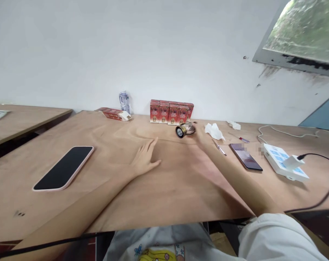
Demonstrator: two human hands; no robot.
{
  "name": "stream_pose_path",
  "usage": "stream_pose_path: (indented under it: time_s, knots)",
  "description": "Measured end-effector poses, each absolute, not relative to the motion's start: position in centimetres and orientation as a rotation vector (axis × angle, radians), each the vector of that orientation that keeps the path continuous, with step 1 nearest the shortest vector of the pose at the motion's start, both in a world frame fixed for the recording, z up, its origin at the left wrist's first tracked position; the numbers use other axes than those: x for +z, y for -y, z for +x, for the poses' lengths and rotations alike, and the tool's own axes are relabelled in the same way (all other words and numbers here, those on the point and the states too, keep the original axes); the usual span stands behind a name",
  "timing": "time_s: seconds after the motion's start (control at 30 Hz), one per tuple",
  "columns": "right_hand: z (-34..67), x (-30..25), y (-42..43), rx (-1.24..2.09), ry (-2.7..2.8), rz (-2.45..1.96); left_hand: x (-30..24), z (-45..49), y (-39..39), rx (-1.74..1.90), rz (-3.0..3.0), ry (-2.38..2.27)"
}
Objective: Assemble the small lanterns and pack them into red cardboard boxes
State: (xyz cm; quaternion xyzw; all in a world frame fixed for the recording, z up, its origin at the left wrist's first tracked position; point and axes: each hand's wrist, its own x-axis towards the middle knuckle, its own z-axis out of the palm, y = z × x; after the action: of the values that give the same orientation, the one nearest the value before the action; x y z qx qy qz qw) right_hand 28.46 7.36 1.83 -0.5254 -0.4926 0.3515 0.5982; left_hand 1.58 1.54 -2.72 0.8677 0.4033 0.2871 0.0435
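My left hand lies flat on the wooden table, fingers stretched out and holding nothing. My right hand reaches far forward and grips a small glass jar with a gold lid, tilted on its side just above the table. Behind the jar stands a row of several small red boxes against the white wall.
A pink-cased phone lies face up at the left. An opened red box and a small bottle sit at the back. At the right lie crumpled tissue, a pen, a second phone and a white power strip with a black cable.
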Motion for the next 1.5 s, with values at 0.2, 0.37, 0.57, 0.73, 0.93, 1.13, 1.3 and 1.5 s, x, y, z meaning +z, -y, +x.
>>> stream_pose_path:
  time_s: [0.2,0.37,0.57,0.73,0.93,1.13,1.3,1.5]
  knots:
    - [17.5,-2.2,-2.1,1.581,1.281,-0.904,-2.8,1.3,-1.3,1.351,2.747,-0.842]
    - [20.1,-2.0,-2.9,0.77,1.699,-1.251,-2.5,1.0,-0.8,1.271,2.781,-0.839]
    - [30.7,0.6,-3.9,0.088,1.88,-1.704,-2.6,1.3,-0.8,1.28,2.729,-0.988]
    - [33.2,0.3,-4.1,-0.023,1.929,-1.81,-2.9,1.2,-1.1,1.323,2.769,-0.997]
    - [30.8,-1.8,-3.8,-0.026,2.053,-1.831,-3.0,1.1,-1.5,1.322,2.762,-1.006]
    - [23.4,-4.7,-1.1,0.044,2.273,-1.648,-2.8,0.9,-1.9,1.33,2.708,-1.046]
    - [20.1,-5.0,0.9,0.106,2.364,-1.411,-2.6,0.4,-2.5,1.319,2.706,-1.13]
    - [21.2,-3.3,1.5,0.376,2.212,-1.366,-2.3,-1.0,-3.5,1.286,2.628,-1.305]
